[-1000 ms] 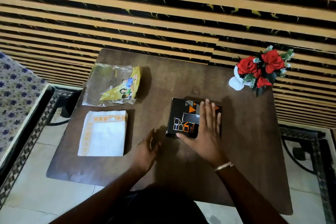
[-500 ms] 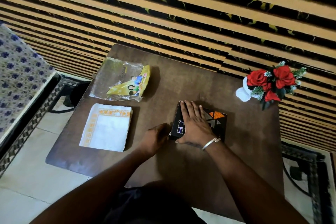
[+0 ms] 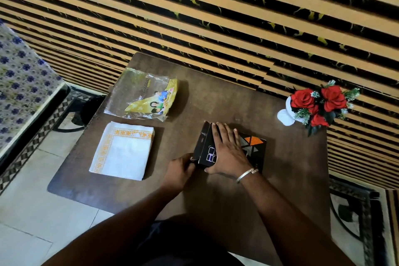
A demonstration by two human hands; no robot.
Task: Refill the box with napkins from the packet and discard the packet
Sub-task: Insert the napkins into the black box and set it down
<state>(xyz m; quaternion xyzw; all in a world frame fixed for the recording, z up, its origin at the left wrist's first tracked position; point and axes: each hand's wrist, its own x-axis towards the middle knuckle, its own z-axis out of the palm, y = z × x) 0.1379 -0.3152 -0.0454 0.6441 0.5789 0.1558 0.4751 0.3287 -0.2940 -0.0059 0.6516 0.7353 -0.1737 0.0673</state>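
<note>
A person seated at a dark brown wooden table (image 3: 216, 190) works on a flat black cardboard box (image 3: 253, 147) printed with orange and grey triangles and pale lettering, which lies on the tabletop right of centre. The right hand (image 3: 228, 153) lies flat across the box's lid, fingers spread and pointing away from the body, pressing down rather than gripping; a thin silver bangle (image 3: 247, 175) circles that wrist. The left hand (image 3: 180, 167) is curled at the box's near-left corner, its fingertips pinched on the edge of an end flap that stands slightly open — how firmly it grips cannot be made out.

Well to the left of the box, a squared stack of white paper napkins (image 3: 123, 152) with an orange patterned border sits near the table's left edge. Just beyond the stack, farther from the person, lies the crumpled clear plastic packet (image 3: 140, 96) with a yellow printed panel, flattened and apparently empty. At the far right corner stands a small white vase (image 3: 285, 115) holding red artificial roses (image 3: 319, 103) — against a wall of tan and black horizontal slats (image 3: 216, 17).
</note>
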